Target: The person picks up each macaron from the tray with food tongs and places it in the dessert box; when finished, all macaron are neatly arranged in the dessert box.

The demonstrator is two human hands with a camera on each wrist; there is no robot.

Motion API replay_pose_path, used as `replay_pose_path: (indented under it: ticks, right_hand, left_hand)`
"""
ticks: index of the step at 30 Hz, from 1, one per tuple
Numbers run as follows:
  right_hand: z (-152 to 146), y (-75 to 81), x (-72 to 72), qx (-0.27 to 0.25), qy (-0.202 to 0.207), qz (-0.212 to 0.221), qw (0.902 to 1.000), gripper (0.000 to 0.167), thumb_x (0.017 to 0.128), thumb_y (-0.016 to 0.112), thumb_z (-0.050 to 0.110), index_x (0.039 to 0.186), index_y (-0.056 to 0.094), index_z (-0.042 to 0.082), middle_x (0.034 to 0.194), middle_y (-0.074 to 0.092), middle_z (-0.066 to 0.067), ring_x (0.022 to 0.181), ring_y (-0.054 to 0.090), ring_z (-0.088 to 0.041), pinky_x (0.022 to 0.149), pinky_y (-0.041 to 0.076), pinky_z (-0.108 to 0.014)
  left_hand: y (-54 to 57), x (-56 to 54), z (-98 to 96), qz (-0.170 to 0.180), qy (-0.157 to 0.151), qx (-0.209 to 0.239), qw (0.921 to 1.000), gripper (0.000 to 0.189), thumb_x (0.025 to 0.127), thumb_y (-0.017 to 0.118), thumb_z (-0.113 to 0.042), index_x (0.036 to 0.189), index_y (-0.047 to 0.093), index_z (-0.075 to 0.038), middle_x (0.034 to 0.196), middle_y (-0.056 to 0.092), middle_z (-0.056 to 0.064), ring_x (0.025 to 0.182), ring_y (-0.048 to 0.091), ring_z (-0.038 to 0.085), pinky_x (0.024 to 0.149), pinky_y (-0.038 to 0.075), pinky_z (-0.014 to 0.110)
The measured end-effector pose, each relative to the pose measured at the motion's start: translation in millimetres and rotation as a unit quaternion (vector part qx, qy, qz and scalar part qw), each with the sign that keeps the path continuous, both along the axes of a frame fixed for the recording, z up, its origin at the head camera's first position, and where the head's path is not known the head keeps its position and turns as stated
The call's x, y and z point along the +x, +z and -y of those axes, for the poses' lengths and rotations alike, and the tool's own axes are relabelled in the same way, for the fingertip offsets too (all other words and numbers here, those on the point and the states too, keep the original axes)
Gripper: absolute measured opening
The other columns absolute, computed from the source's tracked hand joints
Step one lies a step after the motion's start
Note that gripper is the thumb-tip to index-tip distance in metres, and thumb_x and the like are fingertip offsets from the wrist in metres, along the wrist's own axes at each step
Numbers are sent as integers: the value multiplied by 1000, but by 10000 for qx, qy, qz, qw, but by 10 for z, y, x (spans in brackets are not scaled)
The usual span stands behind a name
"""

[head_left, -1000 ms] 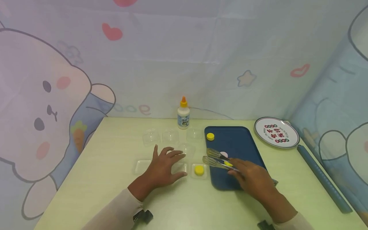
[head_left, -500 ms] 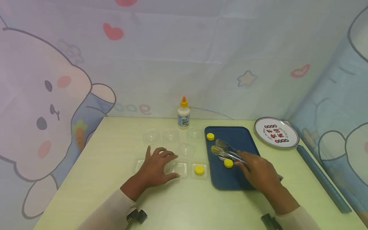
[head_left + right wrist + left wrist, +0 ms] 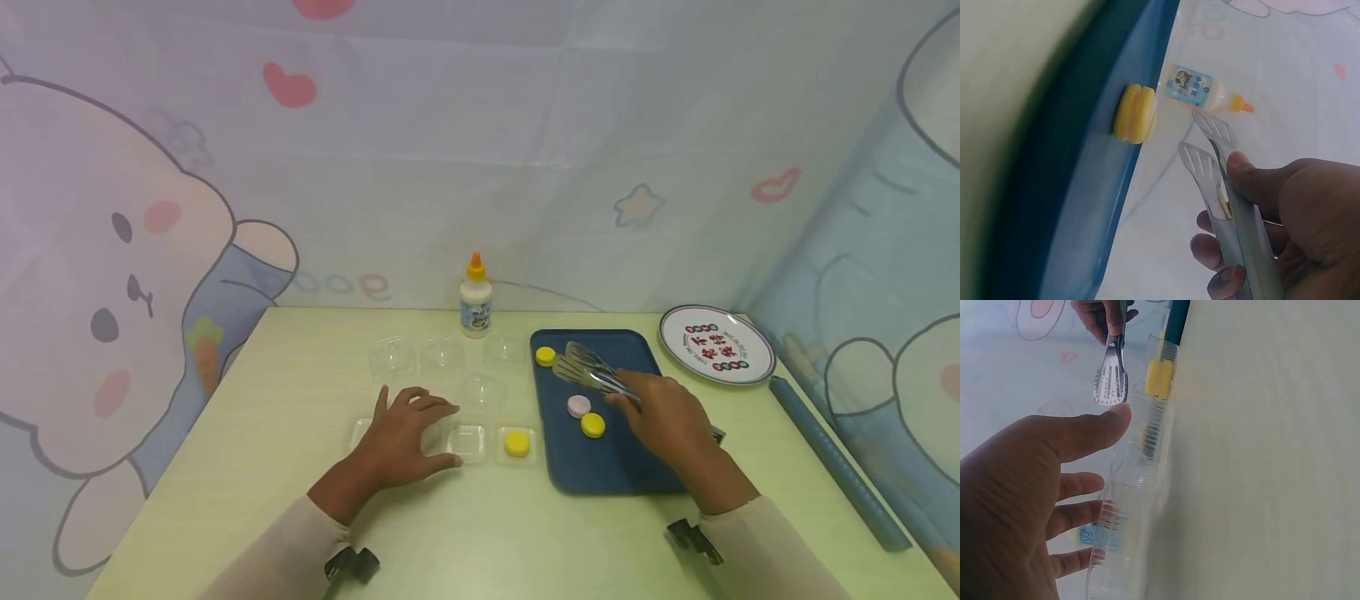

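Note:
My right hand grips metal tongs above the blue tray. In the right wrist view the slotted tips of the tongs stand slightly apart with nothing between them. On the tray lie a yellow macaron near the far left corner, a pale pink macaron and a second yellow macaron. One more yellow macaron sits in a small clear container base left of the tray. My left hand, fingers spread, hovers at the clear plastic container base beside it, covering part of another base.
Several clear plastic lids stand behind my left hand. A white glue bottle with an orange tip is at the table's back edge. A printed plate and a dark blue roll lie to the right of the tray.
The tongs have moved up and away over the tray, uncovering the pink macaron and the yellow one beside it. My left hand has shifted left, showing more of the container base.

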State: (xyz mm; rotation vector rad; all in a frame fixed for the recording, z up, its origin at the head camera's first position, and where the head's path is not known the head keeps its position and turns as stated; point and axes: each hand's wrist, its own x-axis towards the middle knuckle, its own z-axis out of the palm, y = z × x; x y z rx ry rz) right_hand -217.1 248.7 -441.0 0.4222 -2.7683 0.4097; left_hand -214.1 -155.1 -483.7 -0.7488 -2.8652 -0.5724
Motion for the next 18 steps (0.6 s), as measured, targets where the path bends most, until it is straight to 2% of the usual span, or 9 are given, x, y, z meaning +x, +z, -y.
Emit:
replay_pose_path:
  ticks: [4,8,15,18]
  right_hand:
    - [32,-7,-68,-87,-36,114,9999,48,102,78,29,142,71,2,127,79,-25,103,79,-43,71,62,-54]
    - [71,-22,-115,-151,-51,192,9997,48,102,78,29,142,71,3,122,80,-24,98,78,-41,67,59,-51]
    - [113,-8,-166,-218,-146,296,9992,47,102,78,30,142,71,5,121,80,-22,99,78,-40,67,58,-50]
    - [127,3,-194,-242,-212,385,9987,47,103,78,31,142,71,6,118,81,-21,92,77,-35,63,55,-46]
  left_hand:
    - [0,-5,3,62,-29,65,10000,68,86,88,-56,144,71,-26,145,72,-2,147,53,34,123,16,89]
    - [4,-5,-9,119,-53,68,9999,68,86,89,-55,145,71,-25,145,72,0,147,52,34,124,15,89]
    - [6,3,-16,113,-22,47,9999,71,85,91,-54,146,70,-25,146,72,1,148,52,36,124,15,88]
    - [0,8,-16,125,-20,64,9999,72,84,91,-54,146,70,-25,146,72,1,147,52,36,124,14,88]
